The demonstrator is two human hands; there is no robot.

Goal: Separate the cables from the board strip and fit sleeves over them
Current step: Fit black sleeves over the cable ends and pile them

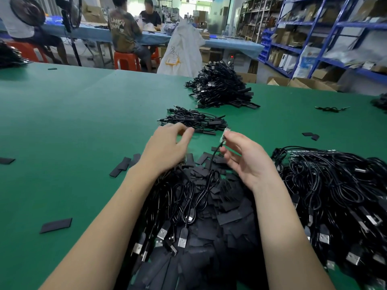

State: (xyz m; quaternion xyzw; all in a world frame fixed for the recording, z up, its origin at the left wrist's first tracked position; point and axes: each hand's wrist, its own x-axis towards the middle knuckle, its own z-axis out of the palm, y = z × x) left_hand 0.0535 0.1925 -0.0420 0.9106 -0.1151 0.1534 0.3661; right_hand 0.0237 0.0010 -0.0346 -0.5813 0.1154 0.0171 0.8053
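The right hand pinches a small pale circuit board piece on its thin black cable, whose long axis runs down-left of those fingers toward the flat black sleeves (left hand nearer, fingers relaxed, empty).

green table under heaps of black cables
cable heaps far and near, flat black sleeves scattered between them.

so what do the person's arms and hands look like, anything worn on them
Nothing worn that shows. The left hand and right hand are bare: no gloves, rings or finger cots visible. Both forearms are bare up to the frame's bottom edge, with no sleeves, watch, bracelet or wrist strap in view. No markings show on either.
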